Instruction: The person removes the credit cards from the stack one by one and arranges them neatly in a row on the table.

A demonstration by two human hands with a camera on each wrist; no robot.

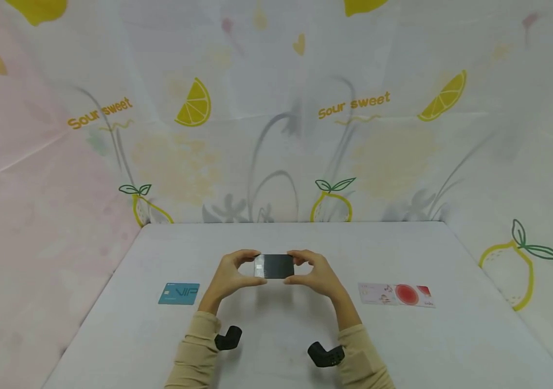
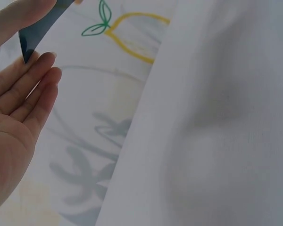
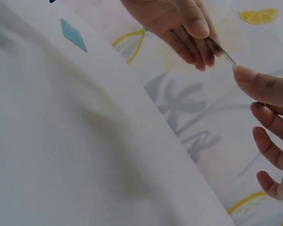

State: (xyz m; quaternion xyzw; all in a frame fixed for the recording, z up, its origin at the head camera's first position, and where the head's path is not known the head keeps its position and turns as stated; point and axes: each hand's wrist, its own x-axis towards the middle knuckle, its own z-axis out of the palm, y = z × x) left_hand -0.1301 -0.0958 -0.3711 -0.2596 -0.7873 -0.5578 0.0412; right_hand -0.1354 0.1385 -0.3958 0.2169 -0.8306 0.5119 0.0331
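A dark bank card [image 1: 278, 267] with a chip at its left side is held up above the white table. My left hand [image 1: 233, 274] pinches its left end between thumb and fingers. At the other end my right hand [image 1: 316, 274] pinches the card the same way. In the left wrist view only a corner of the dark card [image 2: 35, 35] shows by the left hand [image 2: 19, 94]. The right wrist view shows the card [image 3: 221, 50] nearly edge-on between the left hand [image 3: 179, 28] and the right hand [image 3: 276, 122].
A teal card marked VIP [image 1: 179, 293] lies on the table [image 1: 276, 346] at the left. To the right lie a pale pink card [image 1: 376, 293] and a card with a red circle [image 1: 414, 295], side by side. Behind the table hangs a lemon-print cloth [image 1: 276, 135].
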